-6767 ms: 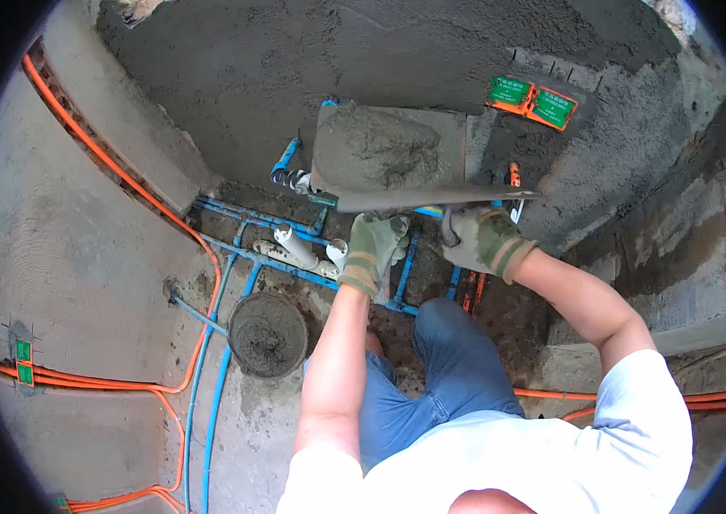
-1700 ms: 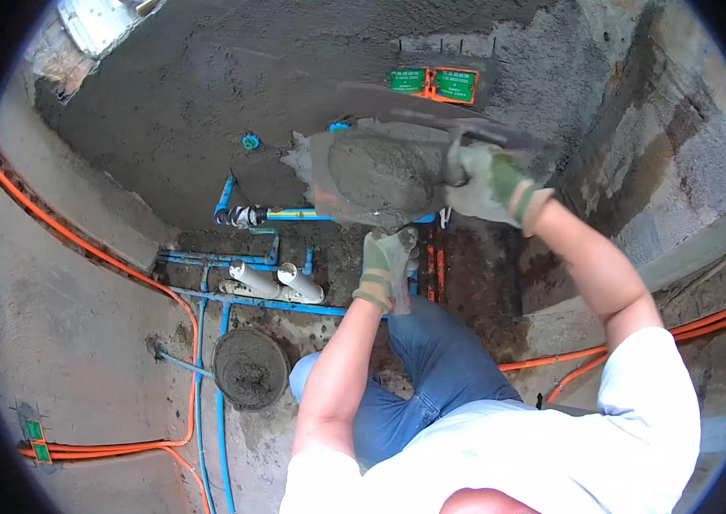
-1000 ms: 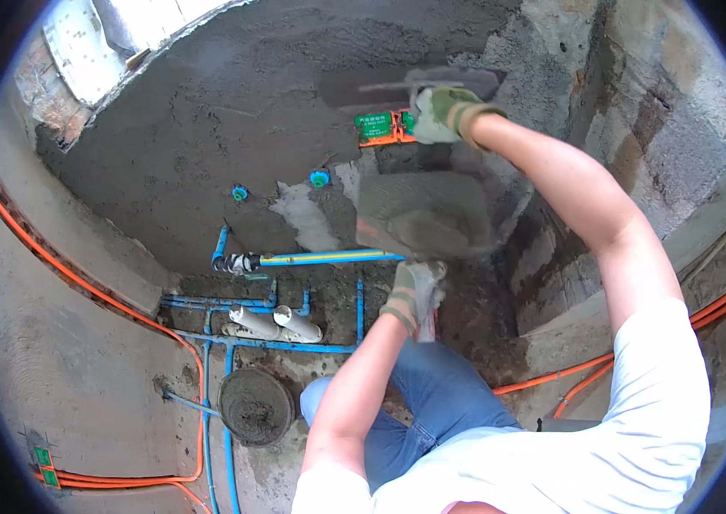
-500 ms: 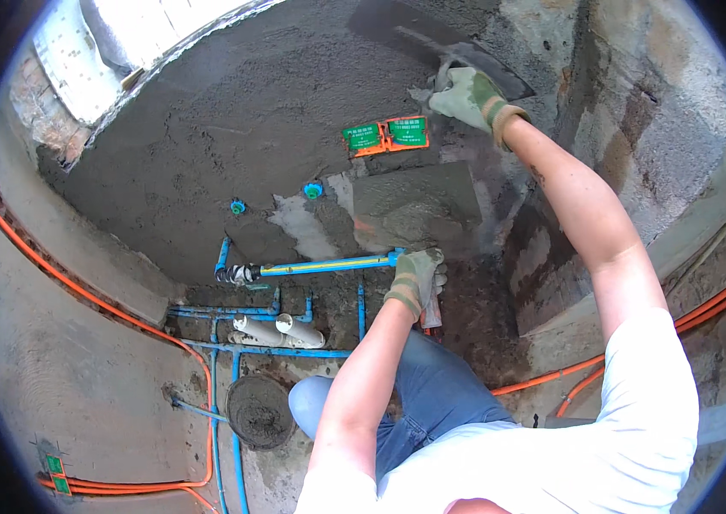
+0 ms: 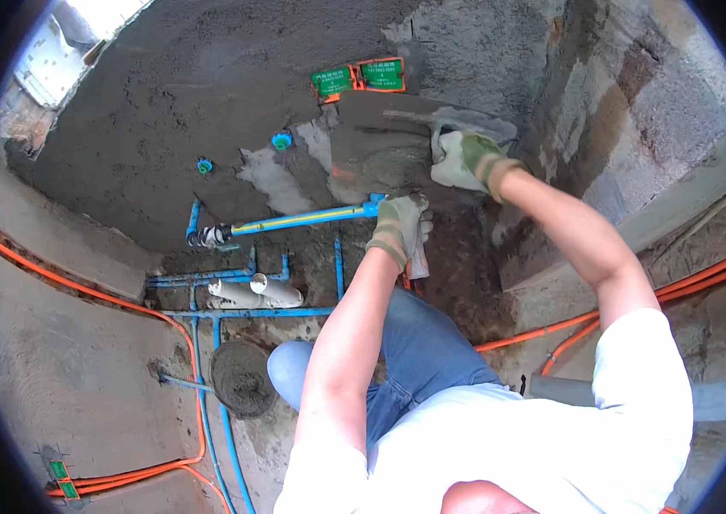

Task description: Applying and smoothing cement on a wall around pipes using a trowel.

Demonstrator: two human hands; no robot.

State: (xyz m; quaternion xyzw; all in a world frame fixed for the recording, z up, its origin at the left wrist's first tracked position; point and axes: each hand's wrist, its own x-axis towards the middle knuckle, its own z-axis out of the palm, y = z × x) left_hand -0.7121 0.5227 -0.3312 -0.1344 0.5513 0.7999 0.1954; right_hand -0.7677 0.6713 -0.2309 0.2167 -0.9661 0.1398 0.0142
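My gloved left hand (image 5: 399, 224) is closed at the near edge of a flat grey mortar board (image 5: 354, 158), holding it up in front of the wall; its grip under the board is mostly hidden. Wet grey mortar (image 5: 397, 168) lies on the board. In my gloved right hand (image 5: 470, 161) is a long plastering trowel (image 5: 487, 125), gripped by its handle. The trowel's blade lies across the far edge of the board, close to the mortar. Both gloves are pale with green parts.
Two green-covered junction boxes (image 5: 358, 79) sit in the plastered wall (image 5: 217, 94), near two blue pipe outlets (image 5: 282, 140). A blue pipe with a yellow stripe (image 5: 299, 221) runs below. White pipe stubs (image 5: 277, 291), a mortar bucket (image 5: 243, 379) and orange conduits (image 5: 80, 278) are lower down.
My right hand has brought the trowel down from the upper wall to the mortar board. My left hand still holds the board. The view has shifted slightly.
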